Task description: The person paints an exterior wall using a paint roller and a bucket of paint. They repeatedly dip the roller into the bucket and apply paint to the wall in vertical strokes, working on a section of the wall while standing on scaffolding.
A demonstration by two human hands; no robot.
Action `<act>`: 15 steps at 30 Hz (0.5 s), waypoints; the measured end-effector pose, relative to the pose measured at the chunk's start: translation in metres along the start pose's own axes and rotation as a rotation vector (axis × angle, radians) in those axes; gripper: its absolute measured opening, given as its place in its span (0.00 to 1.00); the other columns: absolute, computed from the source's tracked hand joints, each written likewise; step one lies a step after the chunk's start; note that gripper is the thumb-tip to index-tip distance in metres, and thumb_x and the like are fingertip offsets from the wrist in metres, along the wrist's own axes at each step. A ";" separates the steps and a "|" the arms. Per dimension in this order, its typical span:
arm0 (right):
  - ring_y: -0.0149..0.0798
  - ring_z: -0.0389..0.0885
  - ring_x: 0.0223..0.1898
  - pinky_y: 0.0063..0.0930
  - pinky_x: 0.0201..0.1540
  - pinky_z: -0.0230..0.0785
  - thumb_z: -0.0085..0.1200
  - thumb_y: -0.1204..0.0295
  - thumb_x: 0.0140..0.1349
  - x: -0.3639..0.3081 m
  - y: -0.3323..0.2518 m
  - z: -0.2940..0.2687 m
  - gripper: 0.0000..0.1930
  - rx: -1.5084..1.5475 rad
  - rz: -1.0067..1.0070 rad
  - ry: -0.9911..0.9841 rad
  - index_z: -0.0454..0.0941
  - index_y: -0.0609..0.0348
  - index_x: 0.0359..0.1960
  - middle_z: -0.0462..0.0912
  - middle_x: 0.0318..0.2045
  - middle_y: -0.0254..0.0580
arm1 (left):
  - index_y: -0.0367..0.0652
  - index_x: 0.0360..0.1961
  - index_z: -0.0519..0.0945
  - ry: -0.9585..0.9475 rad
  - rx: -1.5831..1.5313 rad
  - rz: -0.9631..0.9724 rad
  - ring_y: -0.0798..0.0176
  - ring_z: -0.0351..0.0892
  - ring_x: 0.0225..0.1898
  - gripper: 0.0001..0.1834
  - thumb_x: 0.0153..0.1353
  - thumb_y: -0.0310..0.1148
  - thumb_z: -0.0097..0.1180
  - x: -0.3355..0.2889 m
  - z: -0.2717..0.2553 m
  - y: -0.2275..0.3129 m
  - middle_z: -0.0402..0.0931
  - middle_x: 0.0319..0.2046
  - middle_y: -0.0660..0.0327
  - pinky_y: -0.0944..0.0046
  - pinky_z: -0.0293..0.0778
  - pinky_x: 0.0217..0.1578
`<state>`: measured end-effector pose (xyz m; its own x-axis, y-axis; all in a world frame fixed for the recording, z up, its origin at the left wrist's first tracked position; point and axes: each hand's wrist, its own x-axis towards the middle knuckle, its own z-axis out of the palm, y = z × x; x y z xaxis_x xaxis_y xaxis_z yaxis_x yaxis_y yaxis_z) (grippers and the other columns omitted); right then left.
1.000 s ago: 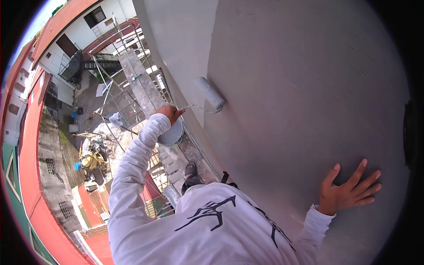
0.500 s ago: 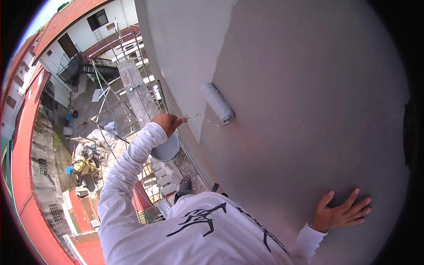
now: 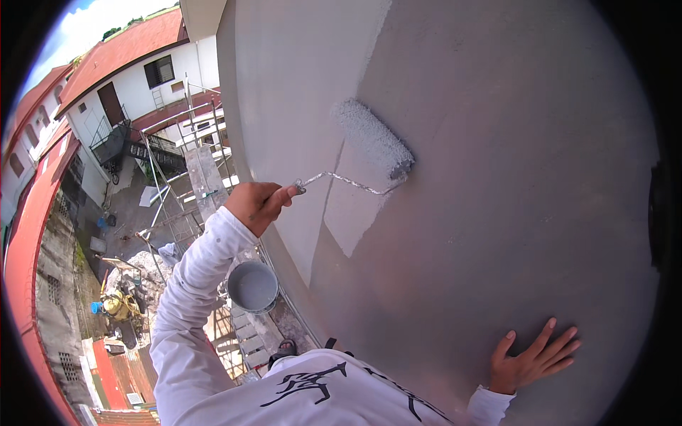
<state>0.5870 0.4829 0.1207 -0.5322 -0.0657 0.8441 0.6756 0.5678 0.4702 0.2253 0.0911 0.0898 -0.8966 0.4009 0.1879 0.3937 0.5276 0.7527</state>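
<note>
My left hand [image 3: 257, 204] is closed around the handle end of a paint roller, whose bent wire frame [image 3: 355, 182] runs to the right. The fluffy roller sleeve [image 3: 373, 138], loaded with light grey paint, lies tilted against the grey wall [image 3: 511, 177]. Below it is a freshly painted light grey patch [image 3: 353, 231]. Farther left, the wall carries a lighter painted area [image 3: 298, 78] with a ragged edge. My right hand [image 3: 534, 358] rests palm-down on the darker bare wall at lower right, fingers spread, holding nothing.
Below my left forearm a bucket [image 3: 267, 310] of grey paint stands on narrow scaffold planks [image 3: 247, 341], with my sandaled foot [image 3: 284, 348] beside it. Metal scaffold tubes [image 3: 167, 177] rise at left. A yard far below holds a yellow machine [image 3: 117, 307] and rubble.
The roller has moved up and right across the wall, and a light grey painted patch now shows beneath it. My right hand stays flat on the wall. The view has shifted slightly.
</note>
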 end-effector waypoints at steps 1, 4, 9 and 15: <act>0.66 0.45 0.81 0.67 0.78 0.30 0.42 0.43 0.72 0.001 0.000 -0.001 0.37 0.006 0.000 -0.002 0.65 0.52 0.76 0.55 0.79 0.59 | 0.35 0.34 0.88 0.015 -0.017 -0.002 0.63 0.78 0.21 0.34 0.75 0.60 0.51 0.003 -0.005 0.010 0.76 0.16 0.59 0.59 0.76 0.28; 0.67 0.45 0.80 0.69 0.78 0.31 0.41 0.44 0.72 -0.001 0.003 -0.001 0.37 0.020 0.011 -0.010 0.66 0.52 0.75 0.55 0.79 0.61 | 0.35 0.32 0.86 0.068 -0.126 0.019 0.72 0.66 0.16 0.29 0.77 0.52 0.53 0.017 -0.017 0.037 0.68 0.13 0.67 0.64 0.64 0.20; 0.67 0.47 0.80 0.69 0.78 0.32 0.43 0.45 0.71 -0.002 0.005 -0.001 0.36 0.027 0.017 -0.005 0.67 0.52 0.75 0.57 0.78 0.60 | 0.36 0.30 0.85 0.129 -0.218 0.028 0.74 0.62 0.13 0.30 0.77 0.54 0.52 0.038 -0.042 0.087 0.66 0.12 0.69 0.68 0.59 0.17; 0.65 0.50 0.80 0.69 0.77 0.34 0.45 0.48 0.69 0.003 0.000 -0.011 0.35 0.046 0.035 -0.008 0.67 0.53 0.74 0.57 0.78 0.58 | 0.38 0.31 0.85 0.202 -0.307 0.090 0.76 0.61 0.12 0.31 0.75 0.58 0.53 0.068 -0.080 0.156 0.66 0.12 0.70 0.69 0.56 0.14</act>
<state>0.5916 0.4737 0.1260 -0.5127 -0.0389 0.8577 0.6701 0.6064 0.4281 0.2096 0.1402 0.2705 -0.8951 0.2639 0.3594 0.4211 0.2358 0.8758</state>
